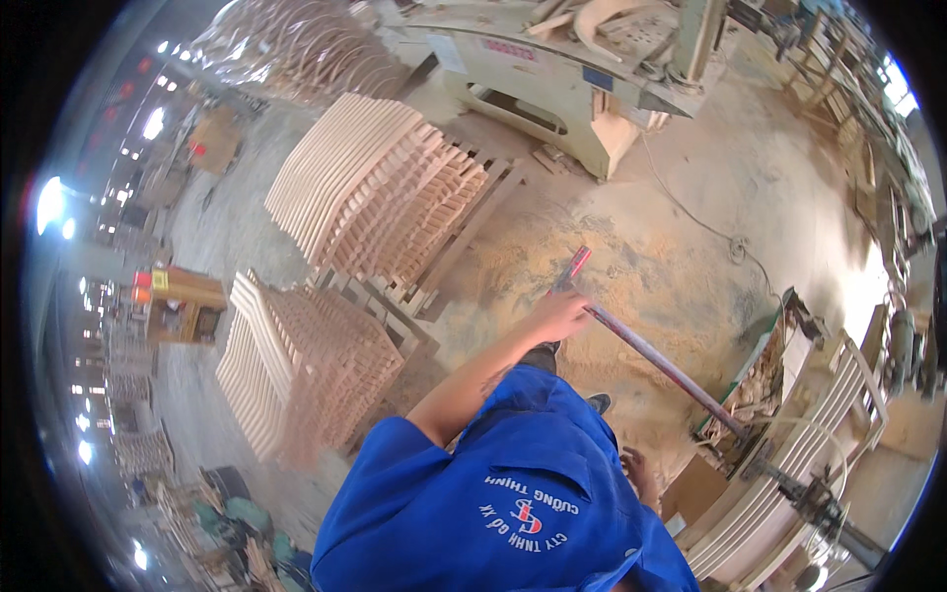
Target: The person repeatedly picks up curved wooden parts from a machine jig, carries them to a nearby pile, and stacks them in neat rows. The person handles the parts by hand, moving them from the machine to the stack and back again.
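Dusty workshop floor [691, 227] stretched ahead of the person, w/ a tan sawdust patch [631, 257] mid-way. Two stacks of curved wood pcs bounded it on the L: the far stack [345, 178] and the near stack [286, 375], w/ a slatted pallet [472, 222] jutting past the far one's R edge. Up top, a pale machine [562, 84] marked the far limit, offcuts piled on it; a thin cord [681, 197] trailed along the floor nearby. Room to move lay btwn the pallet edge and the R side, where long wood slats [789, 503] and a dark metal fitting [819, 503] made the border.

L hand [562, 314] was wrapped round the near end of a long bar [661, 357], by its red-tipped piece [580, 259]. Bar slanted down to the R, across that floor; its far end was prob. touching stuff by the fitting. R hand [641, 474] showed only partly beside the blue shirt [444, 513]; couldn't tell its grip.
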Tool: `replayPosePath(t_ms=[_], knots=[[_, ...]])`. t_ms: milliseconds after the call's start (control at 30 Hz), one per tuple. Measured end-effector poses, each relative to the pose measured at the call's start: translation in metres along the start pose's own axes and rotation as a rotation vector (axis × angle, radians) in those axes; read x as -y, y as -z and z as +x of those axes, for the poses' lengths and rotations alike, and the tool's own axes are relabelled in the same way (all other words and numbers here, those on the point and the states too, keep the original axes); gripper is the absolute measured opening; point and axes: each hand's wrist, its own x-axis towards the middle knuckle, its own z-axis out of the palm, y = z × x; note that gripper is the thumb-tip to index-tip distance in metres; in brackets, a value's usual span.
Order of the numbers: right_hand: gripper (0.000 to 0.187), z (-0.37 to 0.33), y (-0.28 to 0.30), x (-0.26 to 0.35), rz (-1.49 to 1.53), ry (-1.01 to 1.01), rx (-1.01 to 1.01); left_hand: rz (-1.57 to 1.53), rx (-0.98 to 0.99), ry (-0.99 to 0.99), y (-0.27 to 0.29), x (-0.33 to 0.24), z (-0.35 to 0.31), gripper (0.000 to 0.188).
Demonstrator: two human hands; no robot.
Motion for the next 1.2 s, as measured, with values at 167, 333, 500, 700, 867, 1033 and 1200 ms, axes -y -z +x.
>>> replayPosePath(t_ms=[167,333,500,700,867,1033,1200], knots=[[0.036,0.083,0.034,0.105,-0.342,0.087,0.208,0.389,0.264,0.404,0.055,0.078,-0.152,0.024],[0.035,0.128,-0.034,0.242,-0.455,0.373,0.273,0.085,0.467,1.208,0.062,0.103,-0.276,0.038],[0.032,0.177,-0.127,0.343,-0.409,0.408,0.166,-0.029,0.277,1.357,0.078,0.165,-0.286,0.042],[0.032,0.281,-0.222,0.429,-0.494,0.339,0.023,0.03,0.095,1.397,0.178,0.332,-0.241,0.041],[0.033,0.359,-0.298,0.55,-0.512,0.46,-0.125,0.24,-0.421,1.142,0.277,0.464,-0.152,0.039],[0.034,0.454,-0.371,0.668,-0.242,0.46,-0.054,0.549,-0.578,0.866,0.404,0.6,-0.034,0.053],[0.037,0.611,-0.439,0.765,-0.189,0.524,0.161,0.613,-0.547,0.919,0.494,0.723,0.079,0.064]])
